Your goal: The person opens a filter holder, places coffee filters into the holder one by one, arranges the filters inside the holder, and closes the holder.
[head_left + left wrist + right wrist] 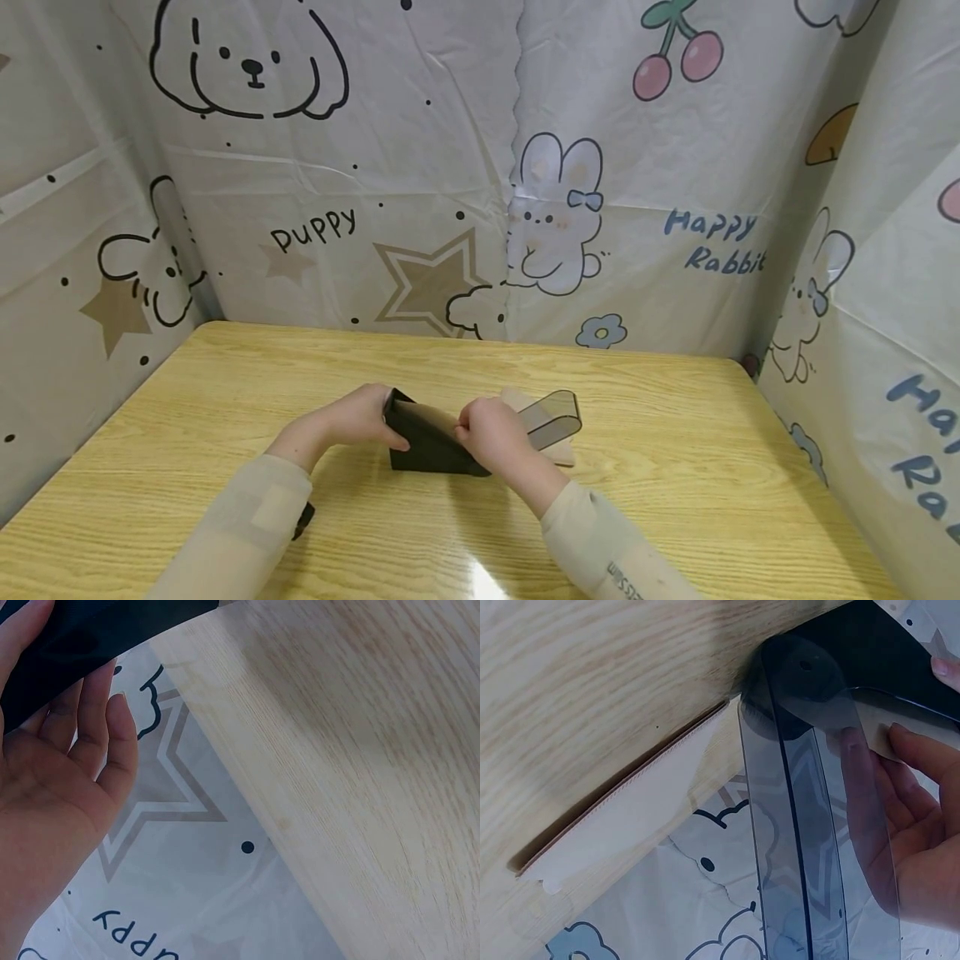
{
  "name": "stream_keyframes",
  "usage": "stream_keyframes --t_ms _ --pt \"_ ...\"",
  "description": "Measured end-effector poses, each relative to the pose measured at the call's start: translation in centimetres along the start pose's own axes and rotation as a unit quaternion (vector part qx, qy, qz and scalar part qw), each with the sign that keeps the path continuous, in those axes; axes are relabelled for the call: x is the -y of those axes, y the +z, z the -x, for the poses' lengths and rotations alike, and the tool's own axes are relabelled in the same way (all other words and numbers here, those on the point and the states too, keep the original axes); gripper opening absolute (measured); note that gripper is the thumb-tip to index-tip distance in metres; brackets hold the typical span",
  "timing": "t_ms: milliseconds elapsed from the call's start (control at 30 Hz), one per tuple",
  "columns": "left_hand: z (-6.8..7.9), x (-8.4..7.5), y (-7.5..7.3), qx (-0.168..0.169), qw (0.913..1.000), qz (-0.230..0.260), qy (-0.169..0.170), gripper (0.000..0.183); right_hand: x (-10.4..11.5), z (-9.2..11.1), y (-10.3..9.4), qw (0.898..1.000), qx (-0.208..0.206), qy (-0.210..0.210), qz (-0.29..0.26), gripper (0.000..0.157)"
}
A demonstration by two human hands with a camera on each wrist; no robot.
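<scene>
My left hand (pixel 366 417) holds the left end of a black case (pixel 431 454) above the table, thumb on the near side and fingers behind it, as the left wrist view shows. A clear smoky lid (pixel 557 408) swings out from the case's right end. Inside the case, the edge of a tan paper sheet (pixel 429 414) shows. My right hand (pixel 495 435) pinches that paper between thumb and forefinger at the case opening. In the right wrist view, the clear lid (pixel 795 825) crosses in front of the right fingers.
Behind the right hand lies a flat pale paper stack (pixel 562 452) with a crimped brownish edge, possibly filter papers. The wood-grain table (pixel 675 500) meets a printed cloth (pixel 420 150) at its back and sides. A small black object (pixel 303 522) shows by the left sleeve.
</scene>
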State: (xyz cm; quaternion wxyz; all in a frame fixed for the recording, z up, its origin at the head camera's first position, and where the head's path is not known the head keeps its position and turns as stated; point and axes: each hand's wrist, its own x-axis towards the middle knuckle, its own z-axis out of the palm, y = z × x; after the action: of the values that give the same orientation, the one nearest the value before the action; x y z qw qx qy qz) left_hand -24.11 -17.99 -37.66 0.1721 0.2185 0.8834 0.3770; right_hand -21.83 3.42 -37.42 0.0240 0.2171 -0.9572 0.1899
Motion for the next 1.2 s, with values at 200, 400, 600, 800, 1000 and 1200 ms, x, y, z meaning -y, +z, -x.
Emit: stream_keyframes --t_ms 200,400,600,800,1000,1200 --pt "0.1 -0.2 0.0 -0.001 1.0 -0.005 -0.002 0.022 -0.2 0.1 0.1 1.0 0.007 -0.006 0.002 0.023" --pt "0.1 -0.2 0.1 0.002 0.9999 -0.008 0.006 0.021 -0.4 0.3 -0.4 1.0 0.025 0.012 -0.006 0.012" --pt "0.2 0.0 0.1 0.002 0.9999 -0.011 0.013 0.019 -0.6 0.6 -2.7 1.0 0.012 0.016 -0.005 0.017" --pt "0.2 0.0 0.1 -0.001 0.9999 -0.012 0.005 0.021 -1.6 0.8 -6.9 0.997 -0.067 0.045 -0.02 0.016" --pt "0.2 0.1 0.0 -0.001 0.9999 -0.012 0.009 0.022 -5.1 0.9 -9.9 0.986 -0.112 0.111 -0.058 0.022" --pt "0.2 0.0 0.1 0.003 0.9999 -0.005 0.014 0.023 -8.6 1.3 -10.4 0.978 -0.116 0.161 -0.071 0.025"
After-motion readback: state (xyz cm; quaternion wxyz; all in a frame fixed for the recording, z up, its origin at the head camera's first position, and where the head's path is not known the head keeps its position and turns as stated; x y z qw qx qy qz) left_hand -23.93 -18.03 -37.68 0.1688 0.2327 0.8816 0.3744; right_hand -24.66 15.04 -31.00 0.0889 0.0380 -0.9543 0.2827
